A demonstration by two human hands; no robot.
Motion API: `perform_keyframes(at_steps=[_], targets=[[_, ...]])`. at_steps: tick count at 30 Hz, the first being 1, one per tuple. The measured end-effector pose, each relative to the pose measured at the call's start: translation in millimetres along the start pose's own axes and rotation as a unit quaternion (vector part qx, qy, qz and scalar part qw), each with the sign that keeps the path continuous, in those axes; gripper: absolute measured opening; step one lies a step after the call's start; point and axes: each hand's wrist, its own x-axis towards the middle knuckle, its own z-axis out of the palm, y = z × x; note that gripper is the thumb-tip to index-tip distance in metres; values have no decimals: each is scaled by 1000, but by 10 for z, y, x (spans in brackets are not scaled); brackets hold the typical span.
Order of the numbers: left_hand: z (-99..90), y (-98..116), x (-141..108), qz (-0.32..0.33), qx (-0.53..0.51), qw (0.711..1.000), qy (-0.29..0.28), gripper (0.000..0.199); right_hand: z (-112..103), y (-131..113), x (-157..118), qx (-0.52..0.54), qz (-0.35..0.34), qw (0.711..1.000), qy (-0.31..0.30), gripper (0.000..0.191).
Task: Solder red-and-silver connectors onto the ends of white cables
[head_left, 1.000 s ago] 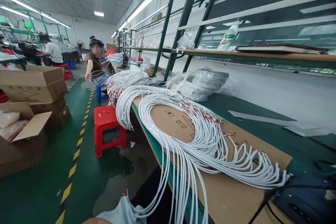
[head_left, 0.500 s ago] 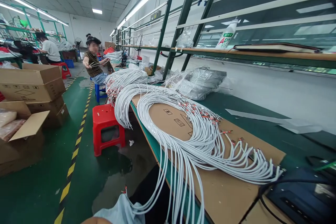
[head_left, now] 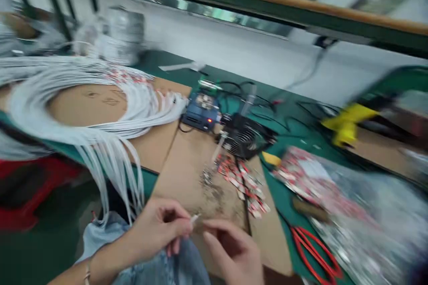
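Observation:
My left hand [head_left: 163, 225] is closed, with thumb and fingertips pinching a small white cable end [head_left: 194, 218] that has a thin tip. The rest of that cable is hidden by the hand. Just to the right, my right hand [head_left: 232, 249] is curved toward the tip, thumb and forefinger slightly apart with nothing visible between them; blur hides any contact. Both hands are above my lap, at the near edge of the cardboard [head_left: 187, 173]. Beyond them lies a pile of small red and white pieces [head_left: 239, 182], beside some small metallic bits [head_left: 207, 177].
Coiled white cables [head_left: 30, 102] cover the left, some ends hanging over the edge. A blue device [head_left: 199, 113] with a red light stands behind, near a black fan [head_left: 249, 136]. To the right are red-handled pliers [head_left: 316, 254] and plastic bags [head_left: 361, 213]. A shelf [head_left: 267, 2] crosses above.
The view has swung right and down to the cardboard work area. Both my hands are now in view, the left one pinching a cable end; neither hand showed clearly before.

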Motion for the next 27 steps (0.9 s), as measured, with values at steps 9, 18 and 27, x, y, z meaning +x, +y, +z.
perform_keyframes(at_steps=[9, 18, 27], targets=[[-51, -92, 20, 39, 165, 986, -11, 22, 34, -90, 113, 50, 35, 998, 32, 6], [54, -150, 138, -19, 68, 997, -40, 44, 355, 109, 44, 148, -80, 966, 195, 19], [4, -139, 90, -45, 10, 998, -30, 36, -11, 141, 38, 351, -58, 898, 257, 16]])
